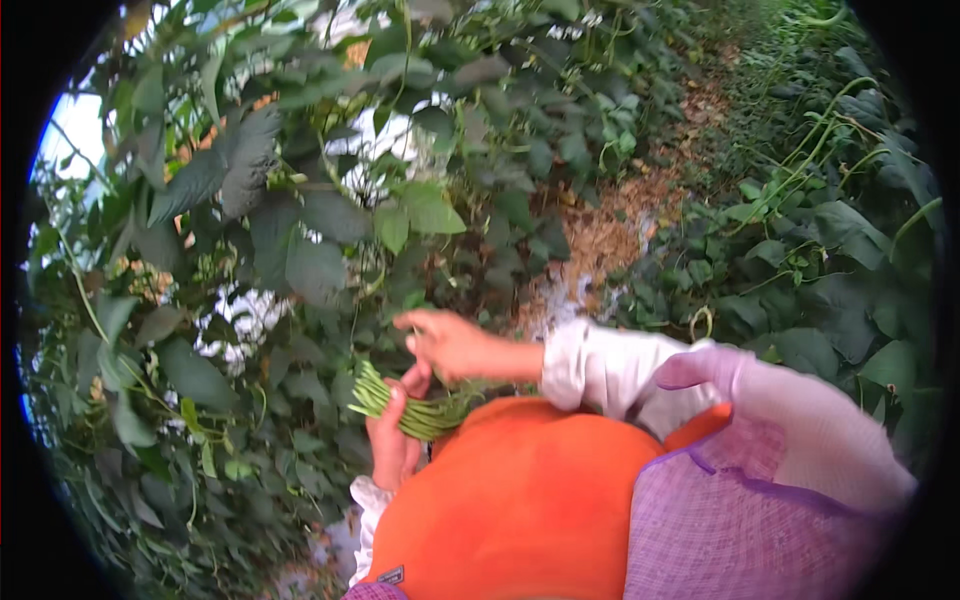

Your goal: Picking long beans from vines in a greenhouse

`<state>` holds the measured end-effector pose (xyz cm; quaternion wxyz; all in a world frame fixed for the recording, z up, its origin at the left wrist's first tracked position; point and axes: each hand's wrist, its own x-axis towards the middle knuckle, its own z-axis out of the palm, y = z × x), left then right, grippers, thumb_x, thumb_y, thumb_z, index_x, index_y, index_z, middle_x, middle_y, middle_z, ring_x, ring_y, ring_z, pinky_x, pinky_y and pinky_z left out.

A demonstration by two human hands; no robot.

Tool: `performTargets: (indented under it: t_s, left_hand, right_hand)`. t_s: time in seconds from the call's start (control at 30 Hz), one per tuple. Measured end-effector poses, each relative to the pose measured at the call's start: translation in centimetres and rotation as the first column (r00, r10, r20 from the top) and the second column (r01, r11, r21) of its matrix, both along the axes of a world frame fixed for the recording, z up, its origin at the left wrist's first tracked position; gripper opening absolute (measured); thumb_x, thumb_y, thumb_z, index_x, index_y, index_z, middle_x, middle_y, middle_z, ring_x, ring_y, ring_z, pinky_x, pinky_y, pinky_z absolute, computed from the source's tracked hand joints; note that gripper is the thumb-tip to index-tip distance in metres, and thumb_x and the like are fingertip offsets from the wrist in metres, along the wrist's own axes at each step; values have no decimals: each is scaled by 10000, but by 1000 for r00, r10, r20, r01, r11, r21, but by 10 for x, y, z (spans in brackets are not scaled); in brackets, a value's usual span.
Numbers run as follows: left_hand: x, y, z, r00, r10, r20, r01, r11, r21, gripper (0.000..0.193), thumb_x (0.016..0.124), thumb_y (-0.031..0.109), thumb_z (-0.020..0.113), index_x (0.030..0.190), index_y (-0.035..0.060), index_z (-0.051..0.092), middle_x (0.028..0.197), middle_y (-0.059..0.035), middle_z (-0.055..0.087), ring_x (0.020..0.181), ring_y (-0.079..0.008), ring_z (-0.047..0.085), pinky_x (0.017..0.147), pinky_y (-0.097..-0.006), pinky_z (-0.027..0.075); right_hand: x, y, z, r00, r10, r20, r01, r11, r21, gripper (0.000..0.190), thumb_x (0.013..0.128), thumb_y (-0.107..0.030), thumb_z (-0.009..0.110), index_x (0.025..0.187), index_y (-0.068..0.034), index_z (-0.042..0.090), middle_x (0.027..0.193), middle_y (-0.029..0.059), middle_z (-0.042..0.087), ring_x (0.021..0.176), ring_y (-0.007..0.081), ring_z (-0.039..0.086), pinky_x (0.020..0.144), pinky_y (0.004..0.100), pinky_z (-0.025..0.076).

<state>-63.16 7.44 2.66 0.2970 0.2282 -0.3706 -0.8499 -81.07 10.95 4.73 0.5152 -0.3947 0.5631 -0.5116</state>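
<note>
My left hand (394, 435) is closed around a bundle of slender green bean pods (431, 416), its thumb lying across them. The pods' cut or tip ends fan out to the left, and their other ends curve to the right beside the orange apron (525, 495). Just above the bundle is my right hand (454, 346), slightly blurred, with a finger stretched to the left and the fingers apart. I see nothing held in it. Leafy climbing vines (315, 262) stand close in front of both hands.
More bean vines (840, 232) grow on the right. Between the rows runs a strip of ground (615, 225) with dry brown leaves. Purple patterned cloth (720, 525) hangs at the lower right, over a pale sleeve (600, 367).
</note>
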Motion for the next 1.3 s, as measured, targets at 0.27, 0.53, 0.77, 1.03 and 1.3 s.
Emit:
performTargets:
  t_s: [0.27,0.53,0.77,1.03,1.3]
  left_hand:
    - [-75,26,-7,891,-448,70,435,889,141,219,912,139,586,1097,37,525,880,-93,619,773,-241,629,746,-365,521]
    - [-140,34,-2,634,-773,-34,755,608,246,212,865,212,656,983,73,549,757,-30,528,694,-190,522,768,-391,475]
    - [-223,21,1,509,-840,-190,850,456,262,329,892,344,596,976,28,553,861,-104,612,869,-257,608,841,-408,484]
    - [-363,5,29,509,-748,-425,861,437,261,194,902,239,581,876,75,480,805,-129,583,845,-262,572,896,-439,449]
    - [-462,-5,35,336,-937,-100,894,350,-279,219,894,235,586,940,24,553,905,-125,646,1121,-291,544,1000,-444,384]
  right_hand:
    - [-33,90,26,831,-238,-504,165,969,-186,376,956,-136,443,1319,-35,439,687,74,613,443,201,577,482,345,503]
    - [-78,124,23,397,-507,-765,212,862,-461,444,856,-124,557,1290,-57,494,650,97,603,573,293,617,531,396,496]
    - [-132,148,-18,846,-494,200,522,843,-129,547,982,-264,497,1420,-24,272,889,43,557,709,163,630,646,332,523]
    - [-197,143,-31,840,-453,298,501,859,-108,599,868,-206,684,1359,-43,382,1170,71,574,1120,159,515,964,309,427]
    - [-281,112,-24,874,-464,146,462,885,50,638,740,-127,806,1270,-46,460,1131,36,559,1049,181,561,847,340,495]
